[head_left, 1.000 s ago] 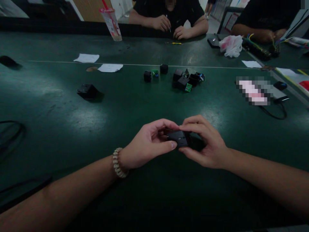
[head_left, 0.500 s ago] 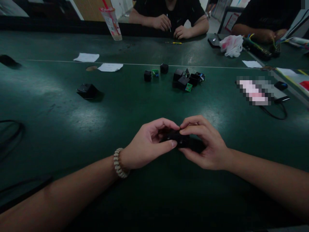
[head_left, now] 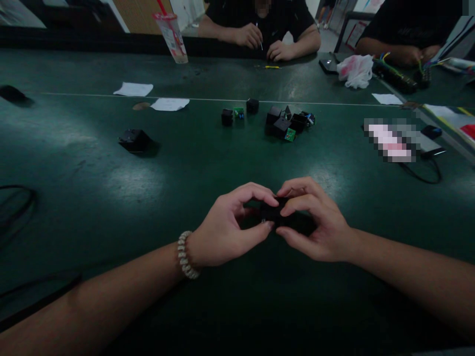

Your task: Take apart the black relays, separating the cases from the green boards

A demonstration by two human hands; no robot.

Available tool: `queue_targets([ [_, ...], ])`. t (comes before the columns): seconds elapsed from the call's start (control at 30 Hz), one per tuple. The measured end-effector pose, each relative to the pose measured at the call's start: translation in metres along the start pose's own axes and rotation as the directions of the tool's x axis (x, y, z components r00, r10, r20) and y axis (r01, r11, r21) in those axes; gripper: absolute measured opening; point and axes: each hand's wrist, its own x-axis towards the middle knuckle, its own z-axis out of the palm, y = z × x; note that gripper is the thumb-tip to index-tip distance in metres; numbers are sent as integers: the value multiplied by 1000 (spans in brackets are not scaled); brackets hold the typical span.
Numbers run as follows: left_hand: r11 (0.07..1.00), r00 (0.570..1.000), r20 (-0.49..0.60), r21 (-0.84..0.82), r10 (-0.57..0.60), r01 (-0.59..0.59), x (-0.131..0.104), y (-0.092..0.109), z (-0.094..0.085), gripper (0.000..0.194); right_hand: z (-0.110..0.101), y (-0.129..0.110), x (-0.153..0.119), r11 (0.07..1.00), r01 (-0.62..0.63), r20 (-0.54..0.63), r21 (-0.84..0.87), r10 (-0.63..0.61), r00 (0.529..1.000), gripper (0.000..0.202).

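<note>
Between my two hands is a small black plastic case (head_left: 273, 211), dark and partly covered by fingers. My left hand (head_left: 237, 222), with a beaded bracelet at the wrist, pinches its left side between thumb and index finger. Its right side is gripped by the thumb and fingers of my right hand (head_left: 315, 217). Farther off, a pile of black housings (head_left: 282, 127) lies beside a green circuit board (head_left: 290, 134). Two small black cubes (head_left: 253, 105) and another green board (head_left: 239, 113) lie just left of that pile.
A black block (head_left: 134, 140) rests on the green table (head_left: 166, 163) at left. Paper slips (head_left: 169, 104), a drink cup (head_left: 174, 39), a plastic bag (head_left: 355, 70) and a cable (head_left: 423, 175) lie around. Across the table a person's hand (head_left: 249, 35) holds a thin tool.
The black case has been turned between my fingers. My left hand has tilted slightly, its index finger now on the case's top. My right hand has hardly moved.
</note>
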Motion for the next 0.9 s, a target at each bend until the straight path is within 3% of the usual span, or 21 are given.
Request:
queue_targets([
  [0.23, 979, 993, -16, 173, 116, -111, -3, 1, 3, 25, 1, -1, -1, 1000, -20, -5, -19, 20, 1000, 28],
  [0.43, 967, 987, -14, 202, 162, -156, -4, -4, 5, 44, 0, -2, -1, 999, -7, -12, -40, 7, 1000, 28],
  [0.9, 995, 992, 101, -55, -78, 84, -2, -3, 2, 56, 2, -1, -3, 996, 30, -10, -87, -31, 999, 29],
])
